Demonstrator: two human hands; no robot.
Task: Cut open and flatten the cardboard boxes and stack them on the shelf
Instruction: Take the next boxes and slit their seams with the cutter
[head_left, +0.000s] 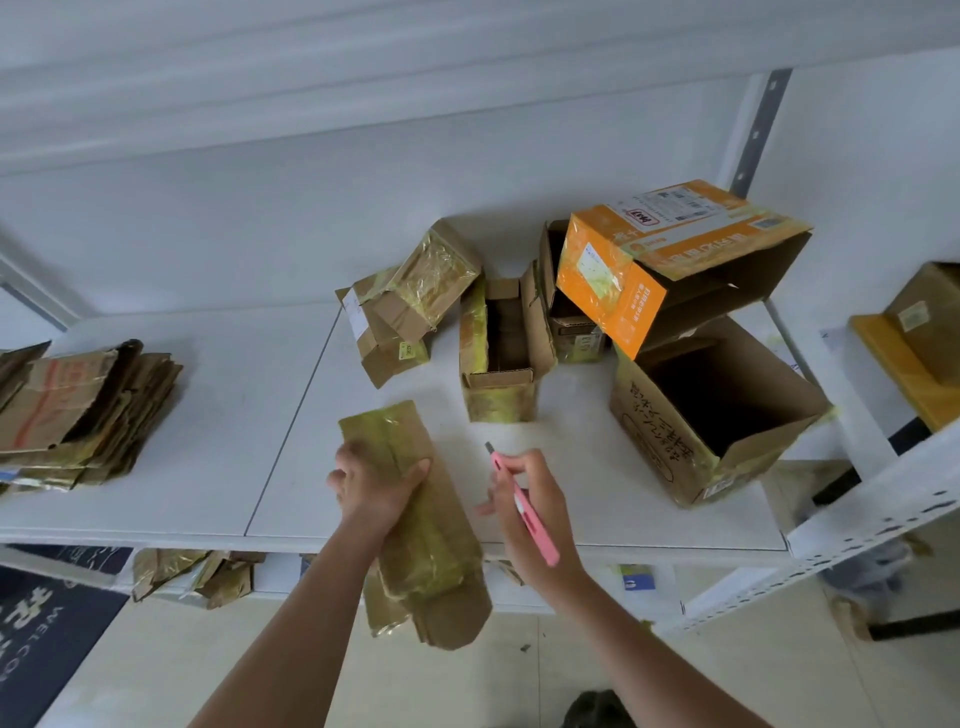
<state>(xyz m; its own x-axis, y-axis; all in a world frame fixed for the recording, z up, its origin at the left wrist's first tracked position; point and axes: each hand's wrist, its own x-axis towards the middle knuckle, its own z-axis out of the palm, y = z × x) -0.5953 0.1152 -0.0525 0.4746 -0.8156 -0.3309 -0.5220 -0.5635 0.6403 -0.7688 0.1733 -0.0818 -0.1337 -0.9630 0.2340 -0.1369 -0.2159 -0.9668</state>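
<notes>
My left hand (376, 486) grips a flattened, tape-covered cardboard box (431, 545) that lies over the front edge of the white shelf (208, 415). To its right, my right hand (530, 499) holds a pink utility knife (524, 501), blade pointing away, clear of the cardboard. A stack of flattened boxes (83, 410) lies at the shelf's left end. Unflattened boxes stand behind: a taped small box (410, 301), a narrow open box (501, 353), an orange box (670, 260) tipped on a large open brown box (711, 410).
A shelf upright (756, 130) rises at the back right. Another rack (883, 499) with a yellow and a brown box (919, 332) stands on the right. Cardboard scraps (192, 574) lie on the lower shelf. A dark mat (47, 623) covers the floor at left.
</notes>
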